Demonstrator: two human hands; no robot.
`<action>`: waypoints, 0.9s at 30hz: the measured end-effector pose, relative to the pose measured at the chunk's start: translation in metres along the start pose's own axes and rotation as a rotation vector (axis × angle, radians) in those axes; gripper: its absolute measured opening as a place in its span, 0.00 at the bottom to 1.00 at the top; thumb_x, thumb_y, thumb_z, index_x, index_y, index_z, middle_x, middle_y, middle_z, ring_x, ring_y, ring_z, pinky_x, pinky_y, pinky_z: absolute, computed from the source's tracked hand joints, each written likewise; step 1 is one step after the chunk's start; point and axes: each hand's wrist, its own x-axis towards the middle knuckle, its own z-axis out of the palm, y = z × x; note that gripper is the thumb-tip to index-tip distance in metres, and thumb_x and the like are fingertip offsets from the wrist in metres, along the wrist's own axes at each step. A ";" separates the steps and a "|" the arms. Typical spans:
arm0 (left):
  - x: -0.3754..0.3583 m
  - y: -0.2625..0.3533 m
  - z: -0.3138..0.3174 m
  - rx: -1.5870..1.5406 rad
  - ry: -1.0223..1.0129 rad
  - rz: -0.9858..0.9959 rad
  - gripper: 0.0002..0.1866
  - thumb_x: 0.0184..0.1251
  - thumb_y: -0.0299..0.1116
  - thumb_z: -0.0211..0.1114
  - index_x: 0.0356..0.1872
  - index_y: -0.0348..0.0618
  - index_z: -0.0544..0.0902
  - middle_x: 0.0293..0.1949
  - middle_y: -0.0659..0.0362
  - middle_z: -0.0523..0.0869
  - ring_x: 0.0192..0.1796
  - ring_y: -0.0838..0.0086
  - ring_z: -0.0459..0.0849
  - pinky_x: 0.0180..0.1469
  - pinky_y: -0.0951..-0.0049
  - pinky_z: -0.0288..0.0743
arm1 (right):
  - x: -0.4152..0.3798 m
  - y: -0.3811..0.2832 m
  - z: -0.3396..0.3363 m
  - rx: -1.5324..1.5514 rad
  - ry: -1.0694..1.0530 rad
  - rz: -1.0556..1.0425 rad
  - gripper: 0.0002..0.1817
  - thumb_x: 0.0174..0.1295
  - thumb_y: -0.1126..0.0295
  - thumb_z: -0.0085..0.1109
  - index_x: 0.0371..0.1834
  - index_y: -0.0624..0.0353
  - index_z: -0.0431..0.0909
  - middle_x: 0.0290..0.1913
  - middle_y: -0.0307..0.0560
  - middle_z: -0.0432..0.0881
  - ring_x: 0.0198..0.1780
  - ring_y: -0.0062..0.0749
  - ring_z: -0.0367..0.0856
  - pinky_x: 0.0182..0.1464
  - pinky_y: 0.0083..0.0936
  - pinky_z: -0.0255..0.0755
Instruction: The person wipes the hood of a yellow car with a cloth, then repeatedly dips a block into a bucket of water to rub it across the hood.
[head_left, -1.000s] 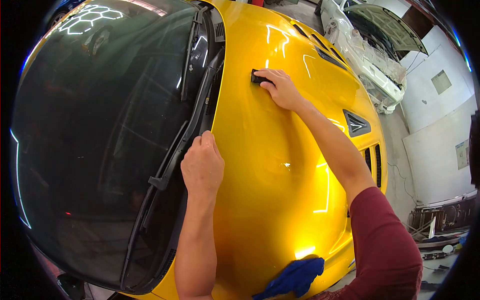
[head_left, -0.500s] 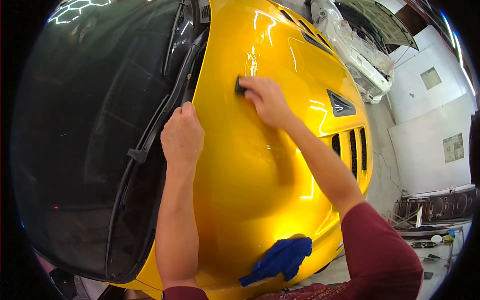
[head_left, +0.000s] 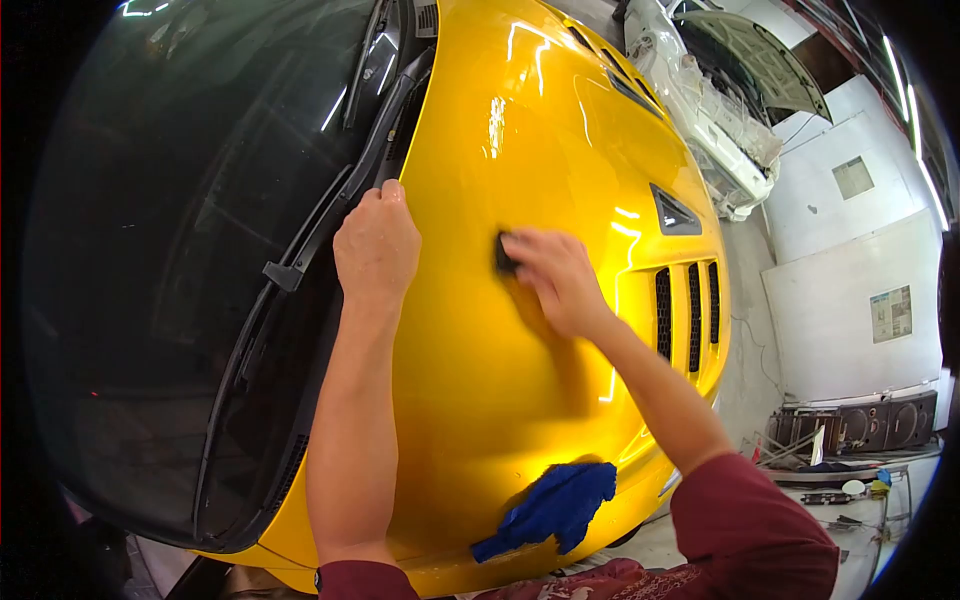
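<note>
Across the middle of the view lies a glossy yellow car hood (head_left: 470, 380). My right hand (head_left: 560, 280) is closed on a small black block (head_left: 505, 253), which is against the hood's surface; the fingers are slightly blurred. At the hood's rear edge, beside the windshield, my left hand (head_left: 377, 240) is closed with its fingers curled; whatever it may hold is hidden. A crumpled blue cloth (head_left: 555, 508) rests on the near part of the hood.
The dark windshield (head_left: 150, 280) with a black wiper (head_left: 285, 275) fills the left side. Black vents (head_left: 693, 315) are set in the hood. Beyond stand a white car body (head_left: 715, 130) with its hood raised, white panels (head_left: 850, 300) and shelving with parts.
My right hand has moved with the black block nearer to me along the hood. My left hand stays at the hood's edge. The whole view has shifted slightly.
</note>
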 end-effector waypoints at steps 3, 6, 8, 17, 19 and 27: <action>-0.003 -0.002 0.004 -0.001 0.031 0.013 0.13 0.80 0.33 0.52 0.41 0.36 0.82 0.41 0.46 0.89 0.45 0.48 0.90 0.48 0.53 0.84 | -0.006 0.014 -0.010 -0.008 -0.071 -0.026 0.22 0.65 0.72 0.64 0.63 0.50 0.82 0.67 0.48 0.81 0.66 0.52 0.77 0.71 0.45 0.64; -0.003 -0.001 0.000 0.036 0.050 0.039 0.10 0.77 0.31 0.56 0.42 0.35 0.83 0.40 0.47 0.90 0.43 0.51 0.92 0.46 0.58 0.86 | 0.080 0.082 0.007 -0.001 0.014 -0.057 0.19 0.67 0.70 0.63 0.62 0.50 0.82 0.65 0.48 0.83 0.66 0.51 0.77 0.70 0.45 0.65; -0.002 0.000 -0.001 0.033 0.048 0.036 0.10 0.77 0.31 0.56 0.43 0.35 0.83 0.40 0.47 0.90 0.43 0.51 0.92 0.46 0.58 0.86 | 0.125 0.097 0.017 -0.010 0.061 0.035 0.18 0.68 0.69 0.63 0.62 0.51 0.82 0.64 0.48 0.84 0.66 0.51 0.77 0.69 0.44 0.66; -0.001 -0.002 0.004 0.025 0.033 0.011 0.13 0.82 0.34 0.52 0.42 0.37 0.82 0.41 0.47 0.89 0.43 0.49 0.90 0.47 0.54 0.85 | 0.002 0.055 -0.018 -0.030 -0.137 -0.099 0.23 0.61 0.76 0.64 0.62 0.51 0.82 0.66 0.48 0.82 0.67 0.51 0.77 0.70 0.48 0.65; -0.001 -0.003 0.005 0.014 0.017 0.007 0.13 0.81 0.33 0.53 0.43 0.36 0.83 0.41 0.47 0.89 0.44 0.49 0.90 0.47 0.54 0.85 | 0.076 0.095 -0.010 0.008 -0.013 -0.101 0.21 0.63 0.78 0.62 0.59 0.54 0.82 0.61 0.51 0.85 0.63 0.54 0.80 0.67 0.45 0.71; 0.000 0.000 0.000 0.045 0.036 0.033 0.10 0.78 0.31 0.56 0.42 0.36 0.82 0.40 0.48 0.89 0.41 0.52 0.91 0.44 0.57 0.86 | 0.027 0.052 -0.010 -0.067 0.013 0.059 0.19 0.66 0.72 0.63 0.61 0.50 0.83 0.66 0.48 0.82 0.68 0.51 0.76 0.69 0.46 0.67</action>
